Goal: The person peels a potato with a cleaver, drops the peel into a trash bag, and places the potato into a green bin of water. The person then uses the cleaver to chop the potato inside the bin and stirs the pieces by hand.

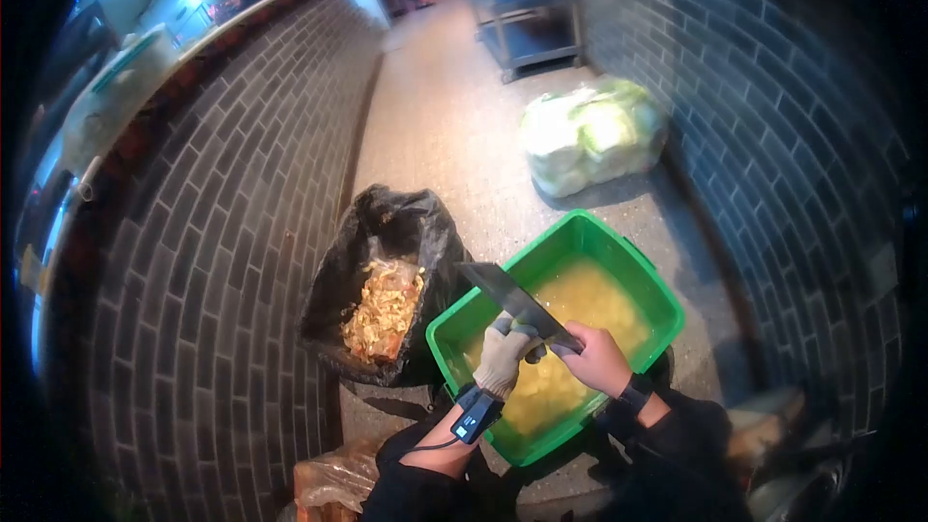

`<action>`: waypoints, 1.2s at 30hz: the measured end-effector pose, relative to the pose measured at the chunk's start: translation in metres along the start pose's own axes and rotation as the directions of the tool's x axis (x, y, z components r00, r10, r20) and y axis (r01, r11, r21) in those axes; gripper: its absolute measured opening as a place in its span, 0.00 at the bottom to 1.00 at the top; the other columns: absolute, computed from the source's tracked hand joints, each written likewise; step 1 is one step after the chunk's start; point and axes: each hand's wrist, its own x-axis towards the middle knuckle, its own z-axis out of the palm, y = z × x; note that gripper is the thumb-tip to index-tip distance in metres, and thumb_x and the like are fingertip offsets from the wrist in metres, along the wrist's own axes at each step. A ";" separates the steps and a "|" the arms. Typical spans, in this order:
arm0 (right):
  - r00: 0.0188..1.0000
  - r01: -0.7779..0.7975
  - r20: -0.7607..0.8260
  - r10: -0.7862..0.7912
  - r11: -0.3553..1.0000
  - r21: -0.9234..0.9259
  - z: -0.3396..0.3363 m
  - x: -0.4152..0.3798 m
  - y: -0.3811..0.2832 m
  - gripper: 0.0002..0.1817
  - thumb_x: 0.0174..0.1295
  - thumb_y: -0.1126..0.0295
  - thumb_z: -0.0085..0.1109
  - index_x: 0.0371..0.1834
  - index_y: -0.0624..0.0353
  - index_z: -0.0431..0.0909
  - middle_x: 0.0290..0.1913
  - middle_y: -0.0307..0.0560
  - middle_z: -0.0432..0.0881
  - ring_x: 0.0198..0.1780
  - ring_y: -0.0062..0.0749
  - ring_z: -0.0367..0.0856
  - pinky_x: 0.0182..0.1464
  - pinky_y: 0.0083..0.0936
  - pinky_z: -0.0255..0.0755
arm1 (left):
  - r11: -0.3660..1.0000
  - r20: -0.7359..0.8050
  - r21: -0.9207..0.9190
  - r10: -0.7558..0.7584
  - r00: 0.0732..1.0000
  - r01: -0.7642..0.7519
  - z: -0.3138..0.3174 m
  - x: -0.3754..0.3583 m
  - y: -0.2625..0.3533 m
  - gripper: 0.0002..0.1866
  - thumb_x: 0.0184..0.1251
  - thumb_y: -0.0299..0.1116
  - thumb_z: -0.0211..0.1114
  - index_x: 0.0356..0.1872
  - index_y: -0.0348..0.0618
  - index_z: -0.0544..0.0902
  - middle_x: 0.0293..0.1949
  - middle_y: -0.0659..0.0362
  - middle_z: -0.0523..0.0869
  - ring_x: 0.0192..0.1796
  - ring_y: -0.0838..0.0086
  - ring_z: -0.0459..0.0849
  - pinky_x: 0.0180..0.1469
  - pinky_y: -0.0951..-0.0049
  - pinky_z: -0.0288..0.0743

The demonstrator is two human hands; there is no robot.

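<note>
My right hand (594,361), bare, is closed around the handle of a cleaver (517,303). Its wide dark blade points up and to the left over a green tub (665,304). In a pale work glove, my left hand (506,356) is just below the blade with its fingers curled. A small yellowish bit shows by those fingers, but what they hold is mostly hidden. Cloudy yellow liquid with pale yellow pieces (546,396) fills the lower part of the tub beneath both hands.
Left of the tub stands a bin lined with a black bag (324,314), holding peelings and scraps (387,304). A clear bag of cabbages (592,135) sits on the floor behind. Farther back is a metal cart (532,60). Brick walls (242,203) line both sides.
</note>
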 end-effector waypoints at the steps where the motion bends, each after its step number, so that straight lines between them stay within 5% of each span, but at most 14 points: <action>1: 1.000 -0.015 0.009 0.015 1.000 -0.001 0.001 0.002 0.004 0.09 0.59 0.71 0.63 0.39 0.64 0.78 0.22 0.44 0.76 0.26 0.18 0.70 0.32 0.24 0.68 | 1.000 -0.033 0.004 0.027 0.999 -0.027 0.001 -0.001 -0.001 0.19 0.63 0.35 0.61 0.53 0.40 0.74 0.35 0.58 0.81 0.27 0.76 0.77 0.27 0.78 0.68; 4: 0.997 -0.009 0.075 0.003 0.997 0.081 0.002 0.005 0.013 0.12 0.60 0.74 0.61 0.45 0.66 0.78 0.33 0.40 0.82 0.35 0.14 0.74 0.40 0.20 0.72 | 0.999 -0.072 0.045 0.022 0.997 -0.018 0.005 -0.006 0.001 0.21 0.60 0.32 0.58 0.55 0.38 0.74 0.35 0.58 0.81 0.25 0.76 0.76 0.26 0.78 0.68; 11: 0.989 -0.059 0.144 0.028 0.976 0.212 -0.007 0.008 0.018 0.17 0.60 0.72 0.64 0.52 0.65 0.78 0.40 0.36 0.84 0.43 0.16 0.78 0.48 0.19 0.72 | 0.995 -0.009 -0.043 0.087 0.996 -0.088 0.004 -0.012 0.006 0.26 0.54 0.25 0.53 0.58 0.32 0.71 0.31 0.54 0.82 0.27 0.72 0.81 0.26 0.76 0.71; 12: 0.997 -0.028 0.074 0.008 0.964 0.265 -0.005 0.008 0.020 0.13 0.61 0.71 0.64 0.46 0.65 0.78 0.33 0.36 0.81 0.34 0.17 0.78 0.38 0.19 0.73 | 0.991 0.048 -0.108 0.079 0.996 -0.073 0.001 -0.011 0.005 0.30 0.52 0.24 0.52 0.61 0.32 0.68 0.34 0.52 0.82 0.27 0.70 0.81 0.26 0.75 0.72; 13: 0.997 -0.031 0.071 0.012 0.963 0.268 -0.010 0.007 0.012 0.13 0.61 0.71 0.64 0.46 0.65 0.78 0.33 0.36 0.81 0.34 0.17 0.78 0.38 0.19 0.73 | 0.984 0.105 -0.172 0.073 0.992 -0.054 -0.003 -0.010 0.003 0.34 0.49 0.23 0.52 0.65 0.33 0.65 0.36 0.50 0.81 0.27 0.69 0.81 0.26 0.75 0.72; 15: 0.944 -0.308 0.234 0.232 0.873 0.377 -0.026 0.006 -0.010 0.08 0.61 0.71 0.64 0.37 0.64 0.76 0.24 0.34 0.75 0.22 0.16 0.71 0.25 0.18 0.67 | 0.984 0.206 -0.173 0.068 0.976 -0.032 -0.011 -0.007 0.005 0.40 0.45 0.24 0.53 0.69 0.35 0.60 0.43 0.49 0.80 0.31 0.67 0.82 0.27 0.75 0.72; 16: 0.949 -0.297 0.245 0.196 0.815 0.498 -0.027 0.006 -0.010 0.08 0.62 0.71 0.63 0.31 0.61 0.74 0.19 0.32 0.69 0.17 0.14 0.64 0.18 0.17 0.58 | 0.978 0.306 -0.207 0.080 0.949 -0.016 -0.010 -0.006 0.010 0.42 0.44 0.25 0.53 0.70 0.36 0.59 0.45 0.49 0.79 0.34 0.67 0.82 0.28 0.75 0.72; 20: 0.928 -0.345 0.303 0.216 0.807 0.480 -0.037 0.005 -0.010 0.07 0.62 0.72 0.63 0.32 0.62 0.75 0.19 0.33 0.69 0.18 0.15 0.66 0.19 0.17 0.60 | 0.944 0.403 -0.316 0.041 0.914 0.097 0.003 -0.011 0.034 0.41 0.50 0.31 0.58 0.71 0.37 0.59 0.49 0.50 0.78 0.40 0.67 0.83 0.32 0.73 0.77; 21: 0.930 -0.336 0.299 0.215 0.830 0.446 -0.039 0.005 -0.012 0.07 0.62 0.72 0.63 0.33 0.62 0.75 0.19 0.33 0.69 0.18 0.15 0.65 0.19 0.17 0.59 | 0.944 0.401 -0.317 0.041 0.915 0.096 0.004 -0.012 0.038 0.41 0.50 0.31 0.58 0.71 0.37 0.59 0.49 0.50 0.78 0.40 0.67 0.83 0.32 0.73 0.77; 23: 0.930 -0.329 0.296 0.216 0.850 0.411 -0.041 0.002 -0.016 0.07 0.62 0.71 0.63 0.33 0.63 0.75 0.19 0.32 0.70 0.17 0.15 0.65 0.19 0.17 0.59 | 0.905 0.208 -0.313 -0.231 0.950 0.288 0.005 -0.014 0.043 0.35 0.61 0.37 0.60 0.69 0.38 0.61 0.50 0.50 0.79 0.41 0.67 0.83 0.38 0.71 0.81; 32: 0.958 -0.269 0.199 0.207 0.887 0.376 -0.037 0.004 -0.009 0.11 0.61 0.71 0.64 0.43 0.64 0.75 0.22 0.35 0.74 0.17 0.13 0.65 0.18 0.16 0.59 | 0.908 0.143 -0.203 -0.344 0.928 0.367 -0.008 0.006 -0.002 0.20 0.70 0.38 0.58 0.59 0.41 0.74 0.46 0.58 0.82 0.40 0.75 0.83 0.34 0.75 0.81; 35: 0.990 -0.142 0.033 0.138 0.959 0.246 -0.040 0.003 -0.004 0.14 0.60 0.71 0.64 0.46 0.65 0.77 0.29 0.41 0.82 0.22 0.17 0.74 0.24 0.18 0.68 | 0.901 -0.022 -0.234 -0.381 0.924 0.365 -0.008 0.007 -0.002 0.20 0.71 0.39 0.58 0.59 0.41 0.74 0.45 0.59 0.82 0.38 0.75 0.83 0.33 0.77 0.80; 36: 0.995 -0.097 0.002 0.099 0.971 0.219 -0.041 0.004 0.000 0.14 0.59 0.70 0.64 0.47 0.65 0.78 0.34 0.43 0.84 0.30 0.20 0.79 0.34 0.21 0.72 | 0.913 -0.041 -0.226 -0.357 0.933 0.339 -0.010 0.008 -0.003 0.22 0.72 0.40 0.56 0.61 0.41 0.73 0.44 0.58 0.81 0.35 0.74 0.82 0.33 0.76 0.80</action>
